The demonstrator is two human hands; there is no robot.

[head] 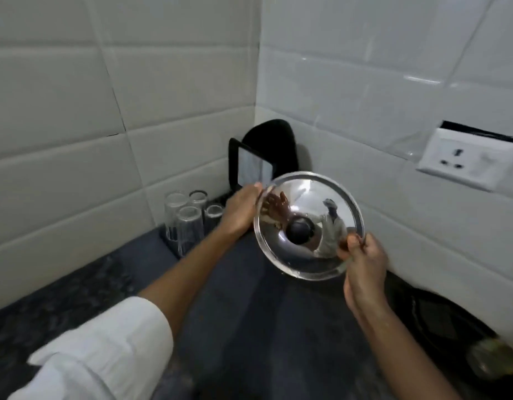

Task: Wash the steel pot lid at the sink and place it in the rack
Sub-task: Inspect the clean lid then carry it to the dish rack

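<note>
Dark worktop [249, 327] bare between the forearms, upturned glasses [189, 217] crowding the left wall, black boards [261, 157] blocking the corner, socket [466, 160] jutting right

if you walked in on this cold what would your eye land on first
First the shiny steel lid, held up in the middle of the view above the dark counter, its black knob facing the camera. The left hand grips its left rim and the right hand pinches the lower right rim. Next come the upturned glasses by the left wall and the white socket on the right wall.
</note>
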